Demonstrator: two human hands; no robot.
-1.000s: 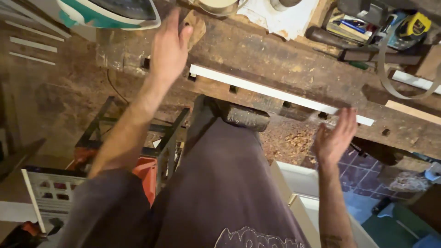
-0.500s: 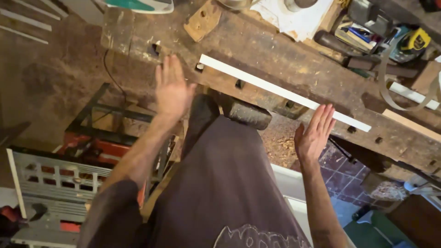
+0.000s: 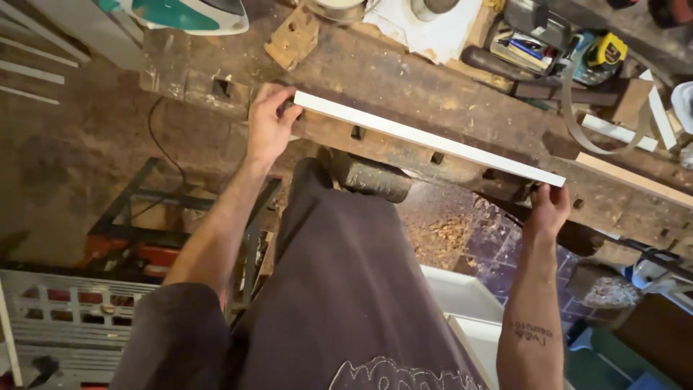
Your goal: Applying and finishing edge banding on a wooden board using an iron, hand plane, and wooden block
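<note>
Here the person stands close against a long, battered wooden workbench, looking straight down at it. A slim white strip lies along the near edge of the bench, running from upper left to lower right. The left hand is closed around the strip's left end, fingers curled over the top and thumb beneath, while the right hand pinches the right end from below, just at the bench's near edge. Holding it at both ends like that seems, to my eye, a way of keeping so thin a piece straight and level (a strip that narrow would likely sag or twist if held by one end).

Below the strip, a dark vise juts from the front of the bench, between the two arms. Wood shavings lie heaped on the tiled floor under it. On the far side of the bench sit a pale block of scrap wood, a yellow tape measure and a clutter of tools, well apart from the hands. At the far left is a teal and white iron-shaped thing. Down on the left stands a metal frame stand.
</note>
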